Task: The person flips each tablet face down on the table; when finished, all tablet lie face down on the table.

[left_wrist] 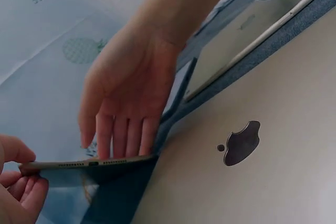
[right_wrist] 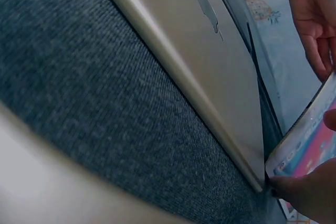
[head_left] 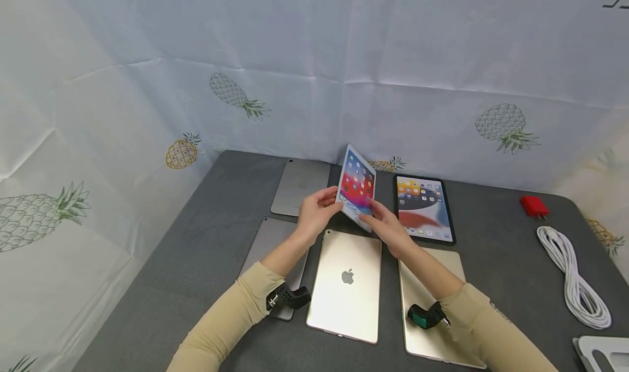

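Observation:
A white-framed tablet (head_left: 357, 178) with a lit screen of app icons is held up at a tilt near the table's back edge. My left hand (head_left: 315, 212) pinches its left side, thumb uppermost in the left wrist view. At the lower right corner my right hand (head_left: 390, 232) holds it, thumb and fingers at the edge. The left wrist view shows the port and speaker holes along the tablet's edge (left_wrist: 121, 161). Under my hands lies a gold tablet (head_left: 346, 293), back up. Beneath my right forearm is another gold tablet (head_left: 422, 295).
Two grey tablets (head_left: 301, 183) lie face down on the left. A black-framed tablet (head_left: 423, 211) lies screen up at the back. Rightward on the dark grey table (head_left: 162, 273) are a red plug (head_left: 534, 206), a white cable (head_left: 575, 279) and a white stand (head_left: 604, 350). A pineapple-print cloth (head_left: 314, 110) hangs behind.

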Motion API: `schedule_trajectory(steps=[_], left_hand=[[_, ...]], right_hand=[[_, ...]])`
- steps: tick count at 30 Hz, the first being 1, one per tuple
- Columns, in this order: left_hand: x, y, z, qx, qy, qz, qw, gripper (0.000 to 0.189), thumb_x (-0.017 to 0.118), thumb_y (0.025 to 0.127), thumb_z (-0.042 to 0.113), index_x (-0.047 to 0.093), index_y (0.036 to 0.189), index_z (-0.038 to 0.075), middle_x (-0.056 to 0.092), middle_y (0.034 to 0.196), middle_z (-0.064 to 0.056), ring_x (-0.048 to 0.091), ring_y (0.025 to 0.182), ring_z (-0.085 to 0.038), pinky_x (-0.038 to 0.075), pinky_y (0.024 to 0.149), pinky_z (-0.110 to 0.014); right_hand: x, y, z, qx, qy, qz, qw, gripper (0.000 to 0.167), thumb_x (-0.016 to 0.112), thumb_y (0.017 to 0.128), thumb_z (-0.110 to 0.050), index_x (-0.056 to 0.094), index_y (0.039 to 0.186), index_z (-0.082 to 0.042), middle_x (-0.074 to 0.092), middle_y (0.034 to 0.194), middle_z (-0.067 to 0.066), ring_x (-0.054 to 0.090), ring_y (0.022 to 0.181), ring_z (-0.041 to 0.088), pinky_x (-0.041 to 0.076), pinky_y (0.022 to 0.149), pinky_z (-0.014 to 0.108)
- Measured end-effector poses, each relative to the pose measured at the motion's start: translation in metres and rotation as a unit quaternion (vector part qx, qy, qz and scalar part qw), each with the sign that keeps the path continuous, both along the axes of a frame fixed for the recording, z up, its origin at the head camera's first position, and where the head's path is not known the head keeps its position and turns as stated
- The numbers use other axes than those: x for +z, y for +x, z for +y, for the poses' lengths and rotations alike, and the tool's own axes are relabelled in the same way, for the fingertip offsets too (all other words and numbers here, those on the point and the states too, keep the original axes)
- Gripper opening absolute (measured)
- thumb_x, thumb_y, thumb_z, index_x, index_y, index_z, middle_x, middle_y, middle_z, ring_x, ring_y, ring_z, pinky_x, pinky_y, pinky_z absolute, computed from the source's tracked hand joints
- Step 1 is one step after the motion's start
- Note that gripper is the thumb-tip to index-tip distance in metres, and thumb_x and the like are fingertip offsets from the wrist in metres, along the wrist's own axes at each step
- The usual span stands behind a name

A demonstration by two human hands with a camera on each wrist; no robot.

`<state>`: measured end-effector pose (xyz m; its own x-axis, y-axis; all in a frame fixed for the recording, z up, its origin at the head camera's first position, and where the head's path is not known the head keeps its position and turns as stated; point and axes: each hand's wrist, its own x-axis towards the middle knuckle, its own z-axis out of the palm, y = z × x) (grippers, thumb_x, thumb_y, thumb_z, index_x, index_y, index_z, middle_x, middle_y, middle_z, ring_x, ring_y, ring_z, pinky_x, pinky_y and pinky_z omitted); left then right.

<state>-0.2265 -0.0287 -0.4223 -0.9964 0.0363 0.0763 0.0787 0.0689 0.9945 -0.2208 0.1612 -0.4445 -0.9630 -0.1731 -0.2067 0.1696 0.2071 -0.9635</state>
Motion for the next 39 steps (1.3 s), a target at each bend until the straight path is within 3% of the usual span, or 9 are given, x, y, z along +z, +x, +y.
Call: schedule_trajectory(steps=[3,8,12,20,30,33,39], left_hand=[[0.005,0.002,0.0,0.007,-0.046,0.064,0.9969,0.037,0.069,0.085,0.005,0.068,0.123,0.003,0.071,0.11,-0.01,0.067,0.099,-0.019,0.054,0.076,-0.024],[0.012,0.008,0.003,-0.002,-0.113,0.16,0.9807,0.035,0.07,0.085,0.007,0.069,0.12,0.004,0.072,0.107,-0.01,0.07,0.096,-0.018,0.056,0.07,-0.021],[0.011,0.011,0.007,-0.012,-0.122,0.2,0.972,0.035,0.069,0.086,0.004,0.068,0.121,-0.001,0.07,0.11,-0.013,0.07,0.097,-0.021,0.055,0.072,-0.019],[0.007,0.011,0.013,-0.028,-0.112,0.231,0.966,0.036,0.067,0.086,-0.001,0.065,0.122,-0.005,0.068,0.114,-0.015,0.069,0.099,-0.022,0.053,0.074,-0.017],[0.007,0.01,0.022,-0.047,-0.136,0.277,0.9501,0.035,0.066,0.088,0.001,0.064,0.122,-0.005,0.068,0.115,-0.016,0.07,0.095,-0.022,0.052,0.077,-0.016],[0.006,0.011,0.025,-0.053,-0.124,0.274,0.9523,0.035,0.067,0.089,0.003,0.065,0.123,-0.003,0.067,0.116,-0.015,0.069,0.098,-0.022,0.052,0.078,-0.016],[0.003,0.012,0.03,-0.072,-0.079,0.225,0.9685,0.038,0.067,0.093,0.011,0.062,0.129,0.002,0.064,0.122,-0.013,0.066,0.107,-0.019,0.053,0.081,-0.019]], right_hand=[[0.0,-0.001,-0.004,0.01,-0.02,-0.008,0.9997,0.069,0.057,0.099,-0.023,0.02,0.154,-0.002,0.028,0.156,0.02,0.028,0.142,0.033,0.024,0.114,0.049],[0.008,-0.003,-0.006,0.002,-0.012,-0.013,0.9998,0.065,0.054,0.101,-0.03,0.027,0.153,-0.002,0.033,0.153,0.02,0.033,0.14,0.034,0.033,0.11,0.048],[0.022,-0.01,-0.005,-0.016,-0.003,0.023,0.9996,0.065,0.053,0.101,-0.035,0.029,0.153,-0.004,0.034,0.153,0.019,0.037,0.138,0.034,0.035,0.107,0.05],[0.048,-0.032,-0.006,-0.027,0.022,0.08,0.9962,0.071,0.054,0.1,-0.038,0.022,0.155,-0.006,0.027,0.157,0.015,0.039,0.137,0.032,0.041,0.104,0.048],[0.053,-0.054,-0.004,-0.032,0.057,0.086,0.9942,0.076,0.059,0.097,-0.04,0.021,0.156,-0.011,0.024,0.159,0.01,0.038,0.138,0.028,0.045,0.101,0.042],[0.055,-0.055,-0.003,-0.028,0.051,0.088,0.9944,0.077,0.062,0.096,-0.039,0.022,0.156,-0.013,0.024,0.159,0.01,0.037,0.139,0.028,0.046,0.1,0.042],[0.059,-0.053,-0.001,-0.037,0.023,0.078,0.996,0.072,0.062,0.096,-0.032,0.026,0.155,-0.014,0.028,0.158,0.009,0.041,0.136,0.029,0.047,0.099,0.042]])
